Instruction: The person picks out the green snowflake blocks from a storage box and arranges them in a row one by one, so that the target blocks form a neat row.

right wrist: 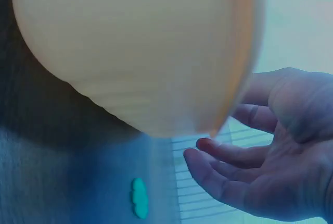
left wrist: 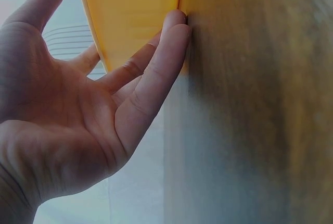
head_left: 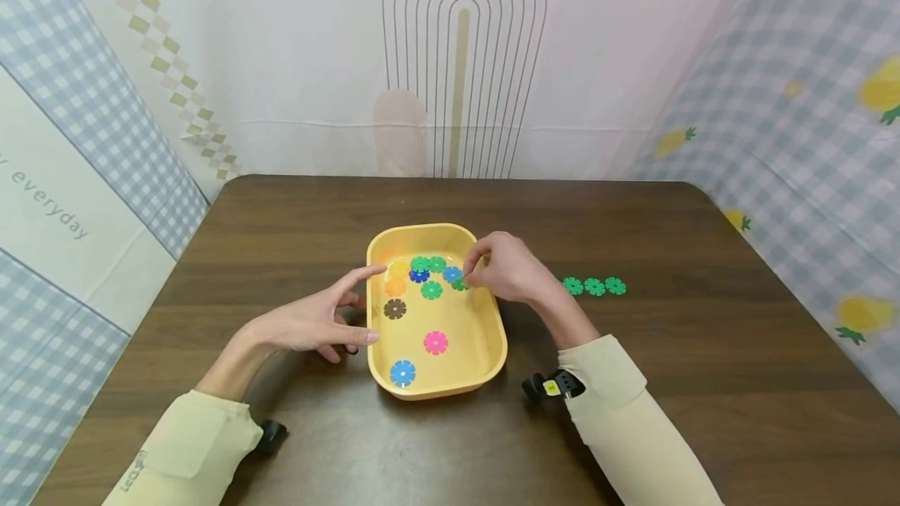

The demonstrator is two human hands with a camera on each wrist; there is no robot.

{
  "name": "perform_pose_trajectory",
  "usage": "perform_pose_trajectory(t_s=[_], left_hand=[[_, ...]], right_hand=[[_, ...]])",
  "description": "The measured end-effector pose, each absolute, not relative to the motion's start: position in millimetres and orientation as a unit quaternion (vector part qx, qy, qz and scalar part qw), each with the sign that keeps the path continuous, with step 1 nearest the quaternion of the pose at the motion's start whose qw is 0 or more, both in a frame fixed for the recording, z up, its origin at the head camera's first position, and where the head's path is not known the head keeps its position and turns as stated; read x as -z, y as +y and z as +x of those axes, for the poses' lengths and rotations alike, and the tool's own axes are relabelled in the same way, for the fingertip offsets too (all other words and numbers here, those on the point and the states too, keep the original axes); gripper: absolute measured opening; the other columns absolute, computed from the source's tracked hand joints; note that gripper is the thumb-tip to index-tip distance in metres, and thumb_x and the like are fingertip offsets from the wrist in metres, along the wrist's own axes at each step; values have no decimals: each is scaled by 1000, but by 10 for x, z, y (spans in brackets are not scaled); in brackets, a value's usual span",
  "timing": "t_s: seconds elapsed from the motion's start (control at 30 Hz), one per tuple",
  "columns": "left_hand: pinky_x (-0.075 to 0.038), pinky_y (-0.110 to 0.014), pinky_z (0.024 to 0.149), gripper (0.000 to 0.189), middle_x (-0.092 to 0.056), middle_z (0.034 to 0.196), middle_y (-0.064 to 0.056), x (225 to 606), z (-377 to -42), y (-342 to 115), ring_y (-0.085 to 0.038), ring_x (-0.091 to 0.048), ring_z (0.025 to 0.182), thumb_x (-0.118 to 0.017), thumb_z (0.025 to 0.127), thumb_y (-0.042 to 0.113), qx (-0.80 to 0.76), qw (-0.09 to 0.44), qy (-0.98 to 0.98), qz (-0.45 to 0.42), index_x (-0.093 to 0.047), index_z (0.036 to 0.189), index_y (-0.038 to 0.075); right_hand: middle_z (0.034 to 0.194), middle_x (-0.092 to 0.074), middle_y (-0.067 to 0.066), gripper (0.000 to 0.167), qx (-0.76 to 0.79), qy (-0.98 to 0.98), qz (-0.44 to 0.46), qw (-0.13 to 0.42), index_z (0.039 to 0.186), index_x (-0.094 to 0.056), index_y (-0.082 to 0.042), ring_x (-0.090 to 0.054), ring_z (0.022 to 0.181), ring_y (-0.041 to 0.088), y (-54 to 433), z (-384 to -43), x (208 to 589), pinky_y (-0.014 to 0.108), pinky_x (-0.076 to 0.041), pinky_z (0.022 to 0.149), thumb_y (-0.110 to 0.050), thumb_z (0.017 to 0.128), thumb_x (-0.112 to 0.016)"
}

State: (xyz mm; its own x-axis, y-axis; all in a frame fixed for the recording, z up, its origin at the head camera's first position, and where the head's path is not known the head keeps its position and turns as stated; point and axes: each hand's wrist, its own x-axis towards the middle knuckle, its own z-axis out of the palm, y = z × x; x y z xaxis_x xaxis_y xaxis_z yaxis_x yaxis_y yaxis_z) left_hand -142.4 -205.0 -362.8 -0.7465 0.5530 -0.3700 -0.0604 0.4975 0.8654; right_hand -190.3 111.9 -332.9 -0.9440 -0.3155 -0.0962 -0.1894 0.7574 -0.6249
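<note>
A yellow plastic tray [head_left: 439, 375] holds several notched plastic interlocking discs. My left hand [head_left: 309, 322] rests at the tray's left side, index finger and thumb spread over its rim; in the left wrist view its other fingers lie against the outer wall. My right hand [head_left: 509, 268] reaches over the right rim with thumb and index finger together, pinching a green disc [head_left: 460, 285]. That disc sits beside a light blue disc [head_left: 452, 273]. The right wrist view shows the tray wall [right wrist: 135, 52] hiding the thumb and fingertip at the disc.
Three green discs [head_left: 594, 286] lie in a row on the brown table [head_left: 703, 350], right of the tray. Inside the tray are more green discs [head_left: 432, 290], a brown disc [head_left: 395, 308], a pink disc [head_left: 436, 343] and a blue disc [head_left: 403, 372]. A patterned cloth [head_left: 302, 61] hangs behind.
</note>
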Motion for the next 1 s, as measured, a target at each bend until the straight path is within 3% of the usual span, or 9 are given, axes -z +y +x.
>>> perform_pose_trajectory(t_s=[0.17, 0.4, 0.63, 0.73, 0.9, 1.0], left_hand=[[-63, -46, 76, 101, -34, 156, -30, 3626, -1426, -2046, -28, -70, 88, -80, 95, 38, -478, 322, 803, 153, -9, 166, 40], [-63, -46, 76, 100, -36, 154, -28, 3631, -1433, -2044, -28, -70, 88, -80, 96, 37, -476, 323, 804, 149, -9, 166, 41], [-64, -46, 76, 101, -35, 157, -28, 3641, -1431, -2043, -28, -70, 88, -80, 95, 38, -476, 324, 804, 147, -8, 166, 42], [-64, -46, 77, 102, -35, 157, -27, 3638, -1428, -2041, -28, -70, 89, -81, 95, 39, -476, 324, 804, 147, -8, 166, 42], [-64, -46, 77, 102, -36, 156, -28, 3632, -1427, -2039, -28, -70, 89, -81, 95, 38, -475, 323, 804, 151, -8, 166, 42], [-64, -46, 76, 101, -38, 154, -27, 3631, -1428, -2038, -29, -70, 88, -80, 95, 37, -475, 322, 805, 152, -8, 166, 42]], right_hand=[[120, -69, 9, 6, 385, 912, -127, 70, 88, -77, -13, -58, 116, 27, 1289, -1869, 3268, 37, -57, 85, -14, 90, -83], [101, -73, 9, 8, 468, 875, -113, 52, 98, -76, -10, -68, 91, 31, 1506, -1876, 3329, 44, -61, 78, -16, 95, -79], [100, -76, 14, 13, 523, 846, -90, 51, 105, -71, -6, -75, 91, 40, 1638, -1914, 3452, 55, -64, 82, -14, 98, -77], [98, -77, 17, 15, 547, 831, -84, 52, 109, -69, -3, -76, 86, 37, 1689, -1926, 3495, 56, -64, 83, -13, 100, -75], [98, -75, 17, 17, 565, 820, -76, 48, 113, -68, 2, -75, 77, 20, 1762, -1943, 3554, 50, -65, 83, -8, 100, -73], [98, -75, 17, 16, 570, 818, -66, 46, 114, -71, 2, -76, 77, 19, 1800, -1949, 3573, 49, -65, 83, -6, 100, -73]])
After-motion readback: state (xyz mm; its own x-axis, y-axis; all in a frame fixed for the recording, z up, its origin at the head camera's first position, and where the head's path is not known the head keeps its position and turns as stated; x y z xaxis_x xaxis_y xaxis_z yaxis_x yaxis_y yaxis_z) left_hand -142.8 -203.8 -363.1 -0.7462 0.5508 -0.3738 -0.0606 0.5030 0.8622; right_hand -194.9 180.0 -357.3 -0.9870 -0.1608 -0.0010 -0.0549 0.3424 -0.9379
